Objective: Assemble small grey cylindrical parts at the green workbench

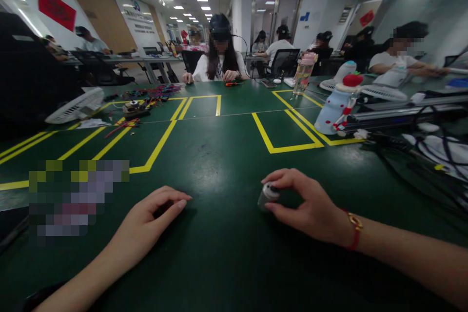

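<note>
A small grey cylinder with a dark spot on its top end (269, 195) stands on or just above the green table (219, 156). The thumb and fingers of my right hand (307, 204) close round it from the right; a red band with a gold piece circles that wrist. My left hand (153, 212) rests on the table to the left, its fingers together and bent, the thumb tip near the index finger. Whether anything small lies inside those fingers is hidden.
Yellow tape lines (270, 131) mark the table. Tangled wires (157, 95) and a white fan (78, 106) lie far left. A blue bottle (331, 109), a pink-capped bottle (304, 75) and black cables (398, 175) are on the right. A person (219, 53) sits opposite, hands near a red screwdriver (232, 84).
</note>
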The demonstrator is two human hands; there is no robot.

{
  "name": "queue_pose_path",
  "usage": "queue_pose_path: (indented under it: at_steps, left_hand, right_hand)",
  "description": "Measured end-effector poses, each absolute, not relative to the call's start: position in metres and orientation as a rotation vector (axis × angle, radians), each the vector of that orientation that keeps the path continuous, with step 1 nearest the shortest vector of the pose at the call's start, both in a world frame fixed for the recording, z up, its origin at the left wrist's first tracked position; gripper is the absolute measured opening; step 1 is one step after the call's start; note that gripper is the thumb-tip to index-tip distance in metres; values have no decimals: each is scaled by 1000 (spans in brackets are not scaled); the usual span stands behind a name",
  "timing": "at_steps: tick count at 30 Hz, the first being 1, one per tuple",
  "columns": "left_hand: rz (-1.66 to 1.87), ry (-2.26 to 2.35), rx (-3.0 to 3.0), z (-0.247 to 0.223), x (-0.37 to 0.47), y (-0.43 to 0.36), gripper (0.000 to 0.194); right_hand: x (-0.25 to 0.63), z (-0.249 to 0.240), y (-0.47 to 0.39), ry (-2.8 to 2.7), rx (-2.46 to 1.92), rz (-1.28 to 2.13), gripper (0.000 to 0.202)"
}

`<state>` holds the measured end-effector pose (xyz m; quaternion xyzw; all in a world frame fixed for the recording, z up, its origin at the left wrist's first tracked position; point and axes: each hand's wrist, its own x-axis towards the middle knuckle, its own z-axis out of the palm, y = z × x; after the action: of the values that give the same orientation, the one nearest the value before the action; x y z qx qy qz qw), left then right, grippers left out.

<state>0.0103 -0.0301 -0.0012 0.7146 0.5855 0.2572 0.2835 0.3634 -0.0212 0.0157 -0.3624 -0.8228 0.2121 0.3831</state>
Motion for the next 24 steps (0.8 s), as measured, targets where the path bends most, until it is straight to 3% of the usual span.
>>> queue_pose_path:
  at_steps: [8,13,16,24]
  left_hand:
    - [707,1533,1944,0,11,-31,26]
    - [699,1539,1922,-6,6,-29,26]
    - [720,1556,1932,-5,7,-31,26]
    - [802,1393,2161,38,63,-33,19]
  right_hand:
    - [329,1,-19,-2197,-751,738,30]
    - [333,-3,-23,-2130,-895,857,49]
    - [332,-1,-23,-2085,-955,932,47]
    - [332,1,-19,-2074,-982,1041,46]
